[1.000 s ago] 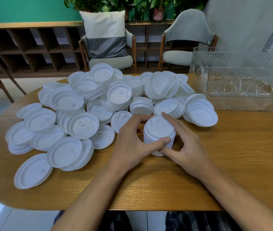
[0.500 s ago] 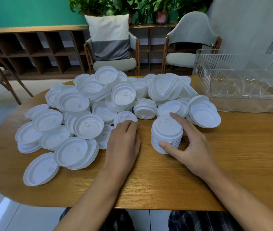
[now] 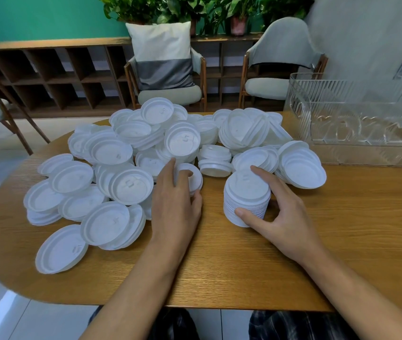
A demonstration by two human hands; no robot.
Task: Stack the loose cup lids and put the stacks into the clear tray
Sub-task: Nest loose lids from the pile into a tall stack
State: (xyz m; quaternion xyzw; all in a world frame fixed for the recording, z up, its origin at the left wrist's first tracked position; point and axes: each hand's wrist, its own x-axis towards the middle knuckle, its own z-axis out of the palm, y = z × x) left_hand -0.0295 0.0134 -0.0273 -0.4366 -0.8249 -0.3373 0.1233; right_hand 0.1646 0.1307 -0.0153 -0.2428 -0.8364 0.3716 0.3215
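Observation:
A tall stack of white cup lids (image 3: 246, 195) stands on the wooden table (image 3: 342, 229), right of centre. My right hand (image 3: 280, 214) grips it, thumb on its near side and fingers over its top and far side. My left hand (image 3: 176, 204) pinches a single white lid (image 3: 193, 179) at the pile's near edge, thumb on its near rim and fingers over it. A wide pile of loose lids (image 3: 126, 168) covers the table's left and middle. The clear ribbed tray (image 3: 361, 121) sits at the far right, holding no lids that I can see.
Smaller lid stacks (image 3: 214, 160) and a leaning group (image 3: 300, 168) lie between the tall stack and the tray. Bare wood stretches along the near edge and right side. Chairs (image 3: 170, 77) and a low shelf stand beyond the table.
My left hand let go of the tall stack, moved left to the pile and closed on a single lid. My right hand kept hold of the stack, which shifted slightly right.

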